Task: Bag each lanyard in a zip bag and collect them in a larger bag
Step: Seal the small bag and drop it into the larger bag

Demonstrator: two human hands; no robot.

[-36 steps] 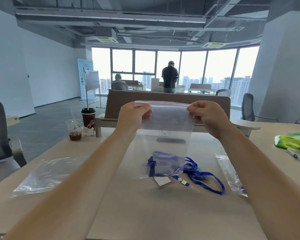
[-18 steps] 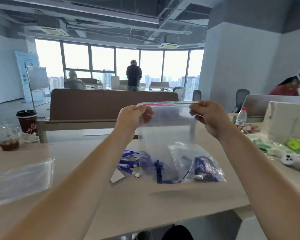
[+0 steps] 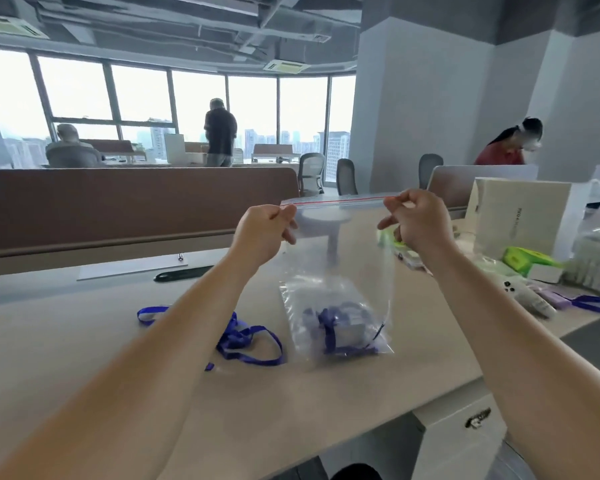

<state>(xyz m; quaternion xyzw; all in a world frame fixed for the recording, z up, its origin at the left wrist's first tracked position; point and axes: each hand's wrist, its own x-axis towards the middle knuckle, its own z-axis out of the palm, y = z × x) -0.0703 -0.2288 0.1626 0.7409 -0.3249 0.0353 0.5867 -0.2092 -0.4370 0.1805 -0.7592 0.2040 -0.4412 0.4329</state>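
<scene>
As view swung right, hands [image 3: 262, 233] [image 3: 418, 221] still pinch zip bag [image 3: 340, 244]; unchanged.

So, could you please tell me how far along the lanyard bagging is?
Done: one small zip bag with a blue lanyard inside already sits in the larger bag. In hand: left hand and right hand grip its top corners. Left: a loose lanyard on the table remains unbagged.

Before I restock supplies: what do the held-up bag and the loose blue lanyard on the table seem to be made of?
The large zip bag, pinched at its top corners by the left hand and right hand, looks like thin clear plastic film: see-through, glossy, wrinkled, with a red line along the zip strip. The loose lanyard looks like flat woven fabric ribbon, probably polyester: limp, curling, faintly shiny.
</scene>
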